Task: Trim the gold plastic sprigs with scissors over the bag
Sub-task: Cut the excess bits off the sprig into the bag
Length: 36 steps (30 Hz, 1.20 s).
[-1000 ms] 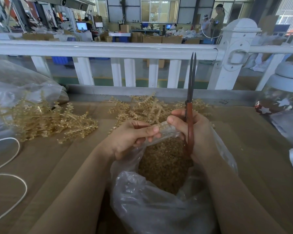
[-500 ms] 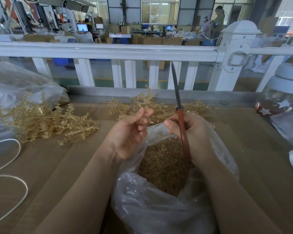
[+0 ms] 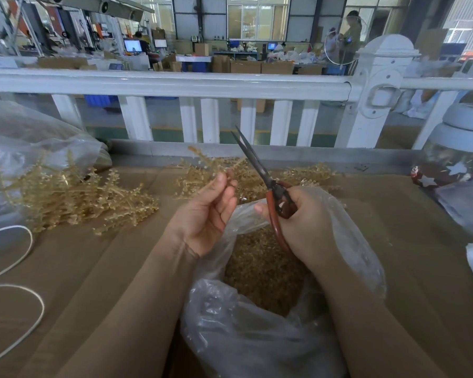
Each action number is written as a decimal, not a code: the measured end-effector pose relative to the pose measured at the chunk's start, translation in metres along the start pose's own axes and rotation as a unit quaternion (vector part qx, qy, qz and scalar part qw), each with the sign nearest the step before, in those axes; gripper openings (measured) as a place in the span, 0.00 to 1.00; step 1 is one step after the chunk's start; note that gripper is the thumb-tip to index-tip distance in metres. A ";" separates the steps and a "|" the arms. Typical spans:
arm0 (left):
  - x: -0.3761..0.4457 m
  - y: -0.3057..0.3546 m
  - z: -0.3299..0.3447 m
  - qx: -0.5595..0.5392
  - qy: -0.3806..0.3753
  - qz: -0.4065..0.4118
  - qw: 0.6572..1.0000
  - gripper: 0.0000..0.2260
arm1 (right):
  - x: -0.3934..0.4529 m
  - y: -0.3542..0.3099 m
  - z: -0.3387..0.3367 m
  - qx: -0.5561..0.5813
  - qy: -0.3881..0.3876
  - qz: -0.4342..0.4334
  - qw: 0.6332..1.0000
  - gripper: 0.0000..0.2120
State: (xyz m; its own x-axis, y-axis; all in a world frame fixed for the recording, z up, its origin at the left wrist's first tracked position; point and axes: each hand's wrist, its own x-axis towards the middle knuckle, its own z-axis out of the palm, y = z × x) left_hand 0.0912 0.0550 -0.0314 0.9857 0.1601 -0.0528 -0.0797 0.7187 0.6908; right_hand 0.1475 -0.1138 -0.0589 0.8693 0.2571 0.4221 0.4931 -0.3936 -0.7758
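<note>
While the clear plastic bag [image 3: 257, 336] of gold trimmings gapes nearest, the right hand [image 3: 309, 225] grips red-handled scissors [image 3: 268, 184], blades slightly parted. Beside it, the left hand [image 3: 205, 214] pinches a gold sprig [image 3: 216, 160]. Beyond lie more sprigs [image 3: 74, 197] and a white railing [image 3: 175, 83].

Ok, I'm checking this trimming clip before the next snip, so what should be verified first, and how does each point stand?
1. Scissors gripped firmly: ok, the right hand is curled through the red handles.
2. Blades parted for a cut: ok, slightly open, tips pointing up and away.
3. Sprig secured: ok, the left hand pinches it at the fingertips.
4. Sprig between the blades: not ok, it sits left of them.
5. Bag open below the hands: ok, its mouth gapes, holding trimmed bits.
6. Left fingers clear of the blades: ok, apart for now.
</note>
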 end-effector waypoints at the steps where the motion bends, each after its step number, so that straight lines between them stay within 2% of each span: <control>1: 0.001 -0.001 0.000 0.002 0.022 0.010 1.000 0.05 | 0.000 0.000 0.000 -0.006 0.000 -0.003 1.000 0.14; 5: 0.004 -0.004 -0.001 0.008 0.067 0.054 0.996 0.10 | 0.001 0.000 -0.001 -0.041 -0.012 -0.005 0.999 0.13; 11: 0.004 -0.004 -0.001 0.034 0.080 0.085 0.993 0.17 | 0.000 0.006 0.002 -0.137 -0.009 -0.020 0.990 0.23; 14: 0.004 -0.004 -0.001 0.056 0.080 0.086 0.991 0.18 | 0.000 0.007 0.002 -0.162 -0.008 -0.032 0.986 0.24; 16: 0.003 -0.004 -0.003 0.062 0.072 0.092 0.991 0.17 | 0.001 0.008 0.002 -0.176 -0.015 -0.034 0.984 0.25; 20: 0.002 -0.006 -0.004 0.088 0.037 0.119 0.988 0.07 | 0.000 0.007 0.002 -0.186 -0.025 -0.046 0.981 0.26; 27: 0.005 -0.009 -0.004 0.122 -0.001 0.161 0.979 0.09 | -0.001 0.005 0.001 -0.185 -0.017 -0.059 0.981 0.25; 36: 0.005 -0.009 -0.009 0.178 0.005 0.196 0.964 0.08 | -0.003 0.007 0.002 -0.239 0.023 -0.080 0.967 0.23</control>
State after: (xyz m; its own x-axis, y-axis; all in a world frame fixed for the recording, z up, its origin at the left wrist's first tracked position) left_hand 0.0960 0.0549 -0.0444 0.8883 0.3805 0.2570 -0.3881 0.3232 0.8631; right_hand 0.1480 -0.1151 -0.0664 0.7763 0.3131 0.5472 0.5704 -0.7186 -0.3979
